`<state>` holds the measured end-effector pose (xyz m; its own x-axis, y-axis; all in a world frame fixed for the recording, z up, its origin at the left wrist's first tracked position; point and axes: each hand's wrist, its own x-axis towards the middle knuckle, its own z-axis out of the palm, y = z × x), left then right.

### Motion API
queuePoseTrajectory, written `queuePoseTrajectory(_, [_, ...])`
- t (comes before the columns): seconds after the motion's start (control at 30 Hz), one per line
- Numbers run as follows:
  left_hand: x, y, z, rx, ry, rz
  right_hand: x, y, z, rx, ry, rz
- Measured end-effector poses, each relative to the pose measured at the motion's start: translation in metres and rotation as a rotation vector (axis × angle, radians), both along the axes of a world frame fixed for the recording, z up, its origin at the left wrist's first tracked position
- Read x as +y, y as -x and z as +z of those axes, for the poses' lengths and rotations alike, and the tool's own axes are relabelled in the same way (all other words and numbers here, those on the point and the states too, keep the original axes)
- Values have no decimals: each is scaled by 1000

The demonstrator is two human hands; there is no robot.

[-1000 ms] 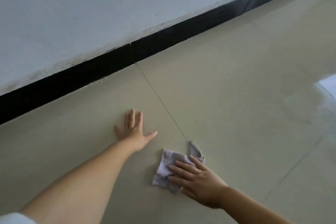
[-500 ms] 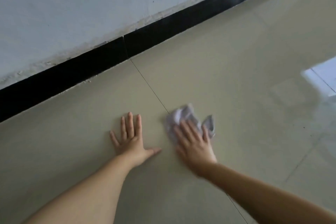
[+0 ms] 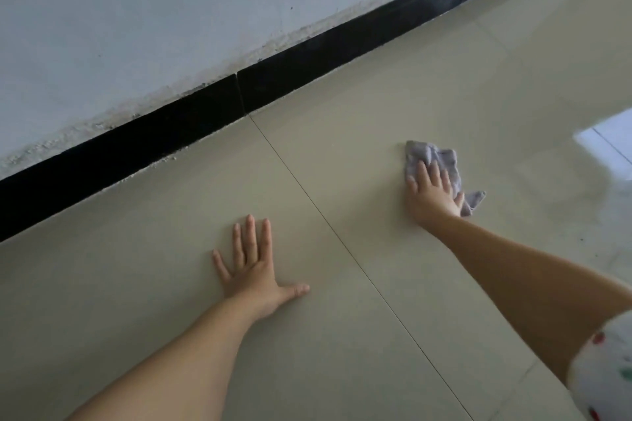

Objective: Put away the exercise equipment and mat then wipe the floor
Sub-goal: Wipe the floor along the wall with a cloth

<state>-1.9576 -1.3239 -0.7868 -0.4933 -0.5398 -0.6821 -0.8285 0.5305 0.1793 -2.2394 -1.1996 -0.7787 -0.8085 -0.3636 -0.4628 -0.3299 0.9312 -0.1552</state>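
A crumpled pale lilac cloth (image 3: 441, 161) lies on the beige tiled floor (image 3: 376, 113), right of centre. My right hand (image 3: 432, 193) presses flat on the cloth, fingers spread over it and pointing toward the wall. My left hand (image 3: 254, 265) rests palm down on the bare floor to the left, fingers apart, holding nothing. A thin grout line (image 3: 307, 195) runs between the two hands. No exercise equipment or mat is in view.
A black skirting strip (image 3: 143, 143) runs along the foot of the white wall (image 3: 171, 10) just beyond the hands. A bright window reflection (image 3: 608, 140) shines on the floor at the right edge. A white patterned sleeve (image 3: 608, 372) shows at the lower right.
My right hand has slid the cloth away from me and to the right, across the grout line, toward the wall. My left hand stays planted on the floor.
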Motion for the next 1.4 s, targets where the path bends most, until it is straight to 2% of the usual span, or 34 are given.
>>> queuePoseTrajectory(0.03, [0, 0, 0, -5, -2, -2, -11, -11, 0, -11, -7, 3])
queuePoseTrajectory(0.07, [0, 0, 0, -9, -3, -2, -17, -28, -3, 12, -6, 93])
queuePoseTrajectory(0.17, [0, 1, 0, -12, 11, -1, -12, -110, -14, 152, 82, 623])
queuePoseTrajectory(0.23, [1, 2, 0, -13, 11, 8, 4, -157, -16, 117, 146, 866])
queuePoseTrajectory(0.3, [2, 2, 1, 2, 5, 21, 16, -168, -15, 26, 137, 1030])
queuePoseTrajectory(0.37, [1, 1, 1, 5, 6, 18, 21, -142, -19, 65, 116, 1122])
queuePoseTrajectory(0.43, [0, 0, 0, -5, 7, 1, 26, -98, -23, 137, 46, 983])
queuePoseTrajectory(0.5, [0, -1, 1, -4, 4, -6, 36, -46, -26, 193, 38, 560])
queuePoseTrajectory(0.57, [1, -1, 1, -2, 6, -7, 39, -6, -15, 110, 19, 80])
queuePoseTrajectory(0.63, [1, 0, 1, -2, -3, -7, 23, 2, -4, 22, 19, -228])
queuePoseTrajectory(0.67, [0, 0, 1, -4, -11, -7, 11, -7, -2, 5, 12, -297])
queuePoseTrajectory(0.7, [0, 0, 1, -4, -14, -4, -3, -23, -2, 10, 4, -288])
queuePoseTrajectory(0.73, [0, 0, 0, -2, -13, 0, -15, -45, -6, 24, 9, -192])
queuePoseTrajectory(0.87, [2, 2, -1, -23, 11, 7, -47, -154, -14, 46, 156, 617])
queuePoseTrajectory(0.9, [2, 2, -1, -27, 20, 12, -49, -170, -15, 79, 184, 759])
queuePoseTrajectory(1.03, [0, 0, -1, -19, 8, 6, -51, -139, -13, 67, 78, 971])
queuePoseTrajectory(1.1, [0, -2, 0, 5, -3, -1, -46, -87, -17, 145, 61, 903])
queuePoseTrajectory(1.2, [2, -3, 1, 28, 3, 3, -43, -12, -8, 104, 66, 282])
queuePoseTrajectory(1.27, [2, -1, 2, 22, -7, -7, -57, 1, -1, 19, 35, 25])
queuePoseTrajectory(1.33, [1, -1, 1, 24, -10, -8, -81, -19, 0, -13, 7, 32])
queuePoseTrajectory(1.4, [1, -1, 0, 22, -2, 1, -100, -64, -5, 29, 27, 309])
